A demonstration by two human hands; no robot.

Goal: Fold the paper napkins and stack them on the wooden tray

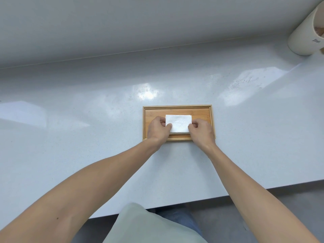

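A small wooden tray point(177, 108) lies on the white counter, a little right of centre. A folded white paper napkin point(178, 122) rests in the tray's middle, with the edges of others showing under it as a low stack. My left hand point(157, 129) pinches the napkin's left edge between thumb and fingers. On the opposite side, my right hand point(201, 130) pinches its right edge the same way. Both hands rest over the tray's near half and hide the stack's front corners.
A cream cylindrical container point(305, 35) stands at the far right by the wall. The white counter point(87, 128) stretches wide to the left, and its front edge runs just ahead of my body. A white wall rises behind it.
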